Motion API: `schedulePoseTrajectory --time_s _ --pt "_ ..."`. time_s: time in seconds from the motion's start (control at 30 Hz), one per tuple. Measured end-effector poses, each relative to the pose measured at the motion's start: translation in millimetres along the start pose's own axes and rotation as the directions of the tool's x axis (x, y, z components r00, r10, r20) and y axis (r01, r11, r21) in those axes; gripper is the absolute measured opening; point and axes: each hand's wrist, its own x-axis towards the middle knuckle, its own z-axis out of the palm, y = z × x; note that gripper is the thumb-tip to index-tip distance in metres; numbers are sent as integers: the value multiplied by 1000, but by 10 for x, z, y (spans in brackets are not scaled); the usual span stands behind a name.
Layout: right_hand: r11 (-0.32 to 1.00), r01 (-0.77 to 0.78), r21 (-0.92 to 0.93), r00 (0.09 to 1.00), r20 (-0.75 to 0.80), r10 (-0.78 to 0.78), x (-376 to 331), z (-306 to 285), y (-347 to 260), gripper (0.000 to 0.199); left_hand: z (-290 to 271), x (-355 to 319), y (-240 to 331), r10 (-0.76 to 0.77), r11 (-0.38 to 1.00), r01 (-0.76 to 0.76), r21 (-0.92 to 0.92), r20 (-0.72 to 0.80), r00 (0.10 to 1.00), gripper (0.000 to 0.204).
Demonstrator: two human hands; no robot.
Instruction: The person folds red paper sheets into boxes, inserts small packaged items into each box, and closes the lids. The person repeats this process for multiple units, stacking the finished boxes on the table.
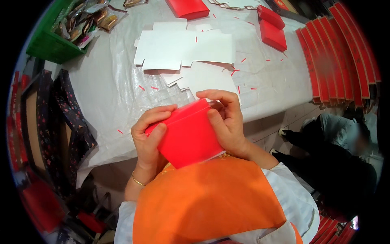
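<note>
From overhead, both hands clamp one red box [187, 134] at chest height, left hand [149, 134] wrapping its edge, right hand [227, 122] pinching the top flap, finished red boxes [271, 28] on the table [109, 85], white flat blanks [185, 46] unfolded.

**Materials and Surface Finish**

Red box [187, 136], centre frame: card, smooth, light satin sheen, white inner edge showing. Flat white blanks [183, 46], upper centre: matt paperboard, uncoated look. Table cover [109, 89]: woven plastic sheeting, white, fine ribbed texture, creased. Crate [46, 44], upper left: green rigid plastic; the packets [91, 18] in it are glossy foil wrap. Bangle [138, 180], lower left of centre: polished yellow metal. Orange garment [203, 199], bottom: smooth matt cloth. Floor [280, 122], right: glazed tile.
</note>
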Motion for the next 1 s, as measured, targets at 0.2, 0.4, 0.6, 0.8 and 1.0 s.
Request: schedulePoseTrajectory --time_s 0.2,0.4,0.6,0.8,1.0 --pt "998 40 -48 999 32 -39 -3 -13 -30 29 -42 -28 -44 12 1000 -12 15 5 1000 20" --pt "991 46 -124 998 -32 -50 6 27 -85 28 -54 -10 -116 12 999 -13 -31 -32 999 20" --pt "816 138 -561 984 -14 -176 102 -16 -253 29 -73 -37 -140 -19 1000 19 -5 -61 998 20" --pt "839 124 -529 985 -39 -170 163 -33 -300 26 -58 -34 -107 -29 999 31 24 -59 998 19" --pt "745 201 -636 974 45 -224 220 -24 -384 26 -41 -30 -100 -74 997 76 26 -84 994 18"
